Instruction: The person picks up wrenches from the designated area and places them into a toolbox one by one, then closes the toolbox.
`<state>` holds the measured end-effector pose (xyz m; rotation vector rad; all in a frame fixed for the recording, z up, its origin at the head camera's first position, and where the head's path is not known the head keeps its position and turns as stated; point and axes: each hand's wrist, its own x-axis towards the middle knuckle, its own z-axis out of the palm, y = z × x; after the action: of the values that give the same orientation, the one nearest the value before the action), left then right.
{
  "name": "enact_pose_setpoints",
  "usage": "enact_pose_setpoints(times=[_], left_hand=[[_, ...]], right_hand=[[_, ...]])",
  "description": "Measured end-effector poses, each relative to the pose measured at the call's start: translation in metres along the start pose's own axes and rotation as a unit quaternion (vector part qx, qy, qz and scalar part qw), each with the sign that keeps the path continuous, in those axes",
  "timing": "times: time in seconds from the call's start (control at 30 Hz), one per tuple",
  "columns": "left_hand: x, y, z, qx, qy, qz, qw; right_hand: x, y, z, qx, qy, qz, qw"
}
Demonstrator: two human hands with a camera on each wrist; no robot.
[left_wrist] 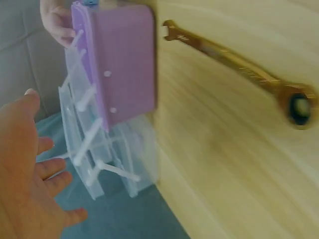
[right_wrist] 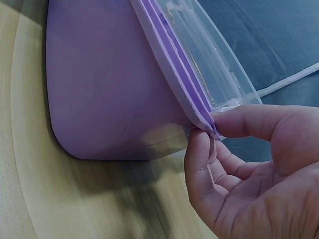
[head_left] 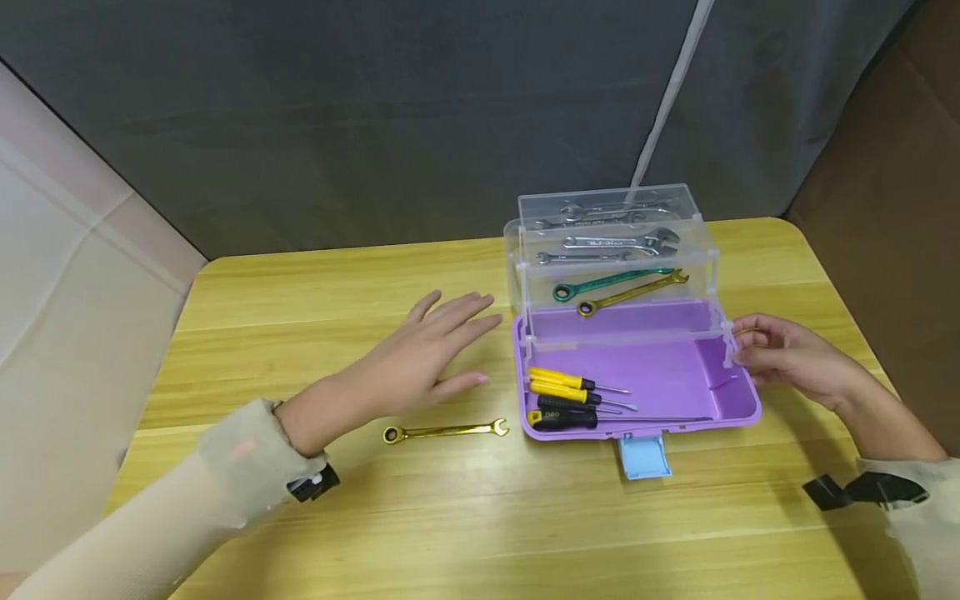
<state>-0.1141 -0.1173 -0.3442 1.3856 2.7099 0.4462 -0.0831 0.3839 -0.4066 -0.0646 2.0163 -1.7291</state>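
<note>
A purple toolbox [head_left: 637,429] stands unfolded on the table, its clear trays [head_left: 615,337] raised behind it. My right hand [head_left: 795,358] pinches the box's right rim between thumb and fingers, as the right wrist view [right_wrist: 254,164] shows up close. Left of the box, my left hand [head_left: 420,354] is spread with fingers apart and holds nothing. A gold ratchet wrench [head_left: 446,431] lies on the table just in front of that hand. Inside the box, at its left, are yellow-handled screwdrivers [head_left: 562,385] and black-handled screwdrivers [head_left: 566,418].
The upper trays hold several silver wrenches [head_left: 607,242], a green ratchet wrench [head_left: 607,285] and another gold wrench [head_left: 633,294]. A light-blue latch [head_left: 643,457] hangs down at the box's front. Dark cloth [head_left: 337,125] rises behind the wooden table [head_left: 300,300].
</note>
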Motion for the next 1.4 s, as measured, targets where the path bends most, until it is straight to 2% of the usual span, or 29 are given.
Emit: enact_pose_setpoints(times=[0.23, 0.5, 0.7, 0.87, 1.13, 1.4], left_hand=[[-0.029, -0.011, 0.008, -0.007, 0.002, -0.007, 0.9999], [-0.056, -0.021, 0.021, -0.024, 0.012, -0.022, 0.9994], [-0.074, -0.027, 0.031, -0.046, 0.003, -0.063, 0.997], [-0.087, -0.03, 0.045, -0.063, -0.012, -0.096, 0.9933], [-0.103, -0.035, 0.067, -0.058, -0.012, -0.111, 0.9921], [-0.109, -0.038, 0.073, -0.068, -0.006, -0.122, 0.9902]], right_hand=[[0.0, 0.0, 0.0, -0.008, 0.003, 0.007, 1.0], [0.0, -0.002, 0.0, -0.012, 0.005, 0.007, 1.0], [0.0, -0.002, 0.0, -0.001, 0.002, 0.005, 1.0], [0.0, -0.001, 0.0, 0.006, -0.001, 0.003, 1.0], [0.0, -0.001, 0.0, -0.012, 0.005, 0.007, 1.0], [0.0, -0.002, 0.001, -0.019, 0.005, 0.006, 1.0]])
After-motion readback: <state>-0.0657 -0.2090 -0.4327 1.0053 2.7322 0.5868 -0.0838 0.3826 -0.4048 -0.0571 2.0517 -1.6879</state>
